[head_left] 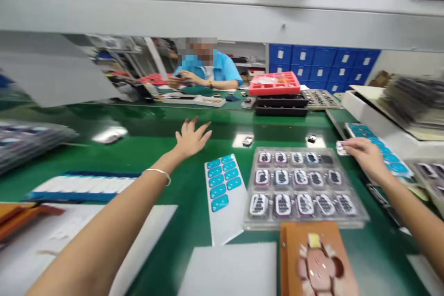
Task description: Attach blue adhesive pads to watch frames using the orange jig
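Note:
My left hand [192, 138] is stretched out over the green table with its fingers spread and nothing in it. Far to the right, my right hand [366, 155] pinches a small white piece [342, 148] between thumb and fingers. Just left of that hand lies a clear plastic tray [248, 215] with rows of small watch-like parts; the back right pocket looks dark. Beside the tray is a white sheet [225, 229] with blue stickers. Two small devices, one [247, 141] behind the tray's left side and another [311, 138] behind its right, rest on the table.
In front of the tray sits an orange-brown fixture [289, 259]. Sticker sheets [391, 157] and a white box [367, 113] stand at the right. Stacked trays [31, 141] are at the left. Across the table sits a person [225, 67] in blue. A shelf [208, 9] spans above.

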Tool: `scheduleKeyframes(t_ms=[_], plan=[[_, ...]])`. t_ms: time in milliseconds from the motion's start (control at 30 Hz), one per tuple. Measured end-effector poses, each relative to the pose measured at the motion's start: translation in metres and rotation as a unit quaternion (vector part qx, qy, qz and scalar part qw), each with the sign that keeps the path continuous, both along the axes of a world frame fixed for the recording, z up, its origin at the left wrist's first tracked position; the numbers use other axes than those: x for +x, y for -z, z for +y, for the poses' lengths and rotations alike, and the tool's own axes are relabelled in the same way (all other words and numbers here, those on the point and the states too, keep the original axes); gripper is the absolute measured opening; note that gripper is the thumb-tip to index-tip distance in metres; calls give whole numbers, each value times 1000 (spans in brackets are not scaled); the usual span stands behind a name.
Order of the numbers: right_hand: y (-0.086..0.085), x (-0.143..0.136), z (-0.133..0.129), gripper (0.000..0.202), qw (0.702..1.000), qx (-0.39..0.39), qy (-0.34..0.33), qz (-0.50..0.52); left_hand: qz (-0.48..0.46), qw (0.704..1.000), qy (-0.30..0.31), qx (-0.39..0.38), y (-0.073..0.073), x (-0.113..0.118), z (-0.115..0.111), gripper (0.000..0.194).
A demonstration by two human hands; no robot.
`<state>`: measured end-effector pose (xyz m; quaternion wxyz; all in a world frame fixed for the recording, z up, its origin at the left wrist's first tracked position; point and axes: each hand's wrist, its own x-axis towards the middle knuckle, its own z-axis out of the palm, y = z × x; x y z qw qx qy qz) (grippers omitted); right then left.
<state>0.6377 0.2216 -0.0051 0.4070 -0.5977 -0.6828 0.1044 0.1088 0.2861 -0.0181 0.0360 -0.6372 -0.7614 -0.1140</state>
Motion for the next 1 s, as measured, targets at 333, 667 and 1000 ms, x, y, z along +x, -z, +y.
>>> scheduleKeyframes(t_ms=[333,667,1000], plan=[[9,24,-28,23,991,-68,25,-115,-122,901,391,-144,-58,232,-110,41],[-18,19,52,16,945,-104,83,-298,-82,962,183,-184,-20,203,-83,70],[-16,3,148,29,945,-207,74,-241,-180,939,196,-218,3,166,-69,92]])
